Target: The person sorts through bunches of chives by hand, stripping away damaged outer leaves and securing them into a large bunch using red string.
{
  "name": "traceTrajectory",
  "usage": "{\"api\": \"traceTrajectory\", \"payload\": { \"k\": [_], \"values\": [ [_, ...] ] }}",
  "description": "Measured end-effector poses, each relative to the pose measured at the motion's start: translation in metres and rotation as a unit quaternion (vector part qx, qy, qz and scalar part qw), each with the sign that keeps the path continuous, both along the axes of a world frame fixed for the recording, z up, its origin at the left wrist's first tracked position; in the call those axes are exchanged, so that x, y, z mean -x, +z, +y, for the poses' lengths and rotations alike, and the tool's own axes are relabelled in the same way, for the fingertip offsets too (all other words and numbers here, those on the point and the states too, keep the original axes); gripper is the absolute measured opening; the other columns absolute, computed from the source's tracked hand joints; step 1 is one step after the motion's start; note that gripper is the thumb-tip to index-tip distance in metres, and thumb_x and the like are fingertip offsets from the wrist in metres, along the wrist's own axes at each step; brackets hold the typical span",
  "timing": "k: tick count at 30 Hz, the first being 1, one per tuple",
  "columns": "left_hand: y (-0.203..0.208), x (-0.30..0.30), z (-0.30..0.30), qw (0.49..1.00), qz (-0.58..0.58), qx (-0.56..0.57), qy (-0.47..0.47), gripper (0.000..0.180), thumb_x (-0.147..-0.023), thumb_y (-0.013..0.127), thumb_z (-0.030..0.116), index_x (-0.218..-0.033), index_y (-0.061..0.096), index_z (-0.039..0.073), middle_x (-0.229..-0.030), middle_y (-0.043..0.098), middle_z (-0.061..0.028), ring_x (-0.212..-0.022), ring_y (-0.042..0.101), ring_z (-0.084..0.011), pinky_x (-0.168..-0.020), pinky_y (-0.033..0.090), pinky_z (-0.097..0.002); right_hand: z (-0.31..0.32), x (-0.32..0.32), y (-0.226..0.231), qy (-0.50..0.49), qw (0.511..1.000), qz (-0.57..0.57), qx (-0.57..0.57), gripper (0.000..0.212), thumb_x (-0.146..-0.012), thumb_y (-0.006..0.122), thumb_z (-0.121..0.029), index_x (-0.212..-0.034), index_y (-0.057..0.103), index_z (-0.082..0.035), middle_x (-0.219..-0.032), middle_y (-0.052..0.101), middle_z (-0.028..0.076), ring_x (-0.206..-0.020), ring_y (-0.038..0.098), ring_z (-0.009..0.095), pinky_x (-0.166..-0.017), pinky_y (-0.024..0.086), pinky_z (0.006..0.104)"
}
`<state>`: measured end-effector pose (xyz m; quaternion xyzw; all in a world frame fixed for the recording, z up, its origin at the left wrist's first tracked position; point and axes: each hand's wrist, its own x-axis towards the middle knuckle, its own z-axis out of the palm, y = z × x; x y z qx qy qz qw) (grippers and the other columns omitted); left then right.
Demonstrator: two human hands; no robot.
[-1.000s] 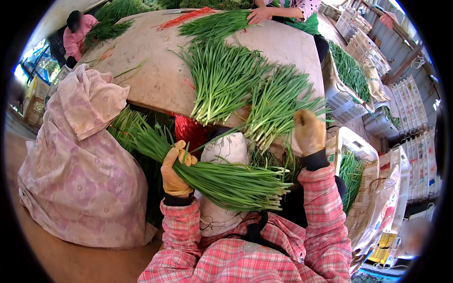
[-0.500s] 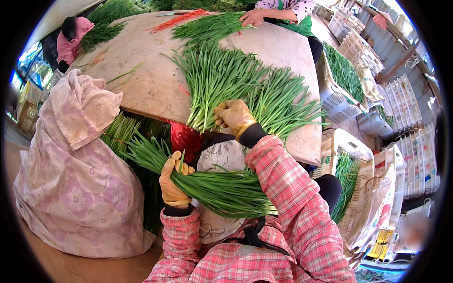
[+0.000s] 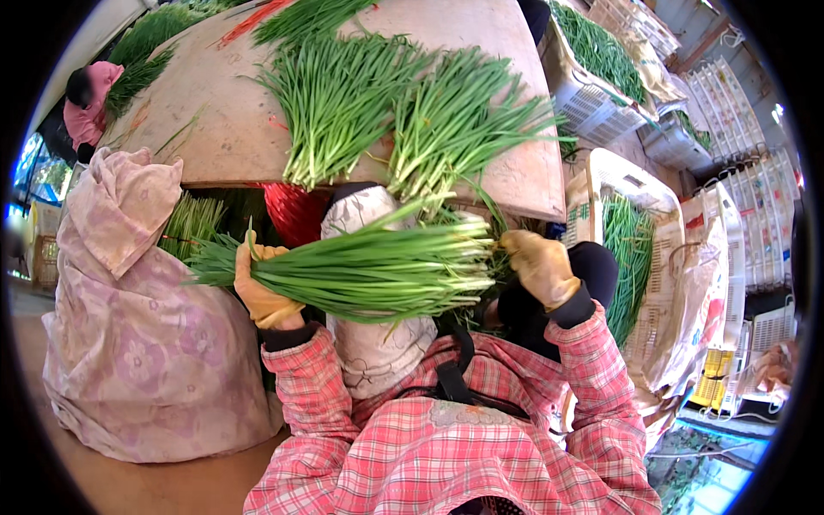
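Left hand (image 3: 266, 287), left of centre: grasping one green stalk bundle (image 3: 369, 273). Right hand (image 3: 541, 268), right of centre: curled beside pale stalk ends (image 3: 470, 253), cannot tell whether holding

"Where is the camera looking from?"
"Head height; it's facing down, close above the left hand (image 3: 264, 287) and right hand (image 3: 541, 268), and taking in the surface (image 3: 227, 142) beyond its near edge."
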<state>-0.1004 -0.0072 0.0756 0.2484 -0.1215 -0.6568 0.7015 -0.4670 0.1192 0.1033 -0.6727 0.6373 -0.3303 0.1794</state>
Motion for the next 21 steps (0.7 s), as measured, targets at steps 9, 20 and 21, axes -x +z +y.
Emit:
{"api": "traceTrajectory", "payload": {
  "k": [9, 20, 21],
  "values": [
    [0.010, 0.002, 0.008, 0.995, -0.079, -0.053, 0.030, 0.014, -0.087, 0.055, 0.020, -0.083, 0.060, 0.009, -0.064, 0.053, -0.0015, -0.060, 0.051, -0.0158, -0.060, 0.047, -0.0305, 0.021, 0.000, 0.030, -0.031, 0.996, -0.063, 0.053, 0.025, -0.079, 0.070, -0.021, -0.091, 0.066, 0.001, -0.079, 0.064, 0.010, -0.071, 0.060, 0.023, -0.065, 0.047, 0.0320],
    [0.006, 0.007, 0.007, 0.982, -0.160, -0.077, 0.062, 0.019, -0.087, 0.056, 0.019, -0.096, 0.063, 0.003, -0.079, 0.060, -0.0046, -0.071, 0.057, -0.0171, -0.069, 0.051, -0.0311, 0.005, -0.044, -0.014, -0.018, 0.972, -0.232, 0.033, 0.021, -0.079, 0.066, -0.009, -0.098, 0.065, -0.001, -0.087, 0.063, 0.014, -0.076, 0.061, 0.028, -0.067, 0.048, 0.0326],
    [0.009, 0.010, 0.010, 0.983, -0.162, -0.069, 0.056, 0.020, -0.087, 0.056, 0.019, -0.098, 0.063, 0.003, -0.079, 0.060, -0.0048, -0.071, 0.057, -0.0178, -0.071, 0.050, -0.0317, 0.004, -0.045, -0.007, -0.040, 0.975, -0.218, 0.023, 0.020, -0.080, 0.065, -0.008, -0.099, 0.065, -0.001, -0.089, 0.064, 0.014, -0.076, 0.061, 0.026, -0.069, 0.048, 0.0317]
  ]
}}
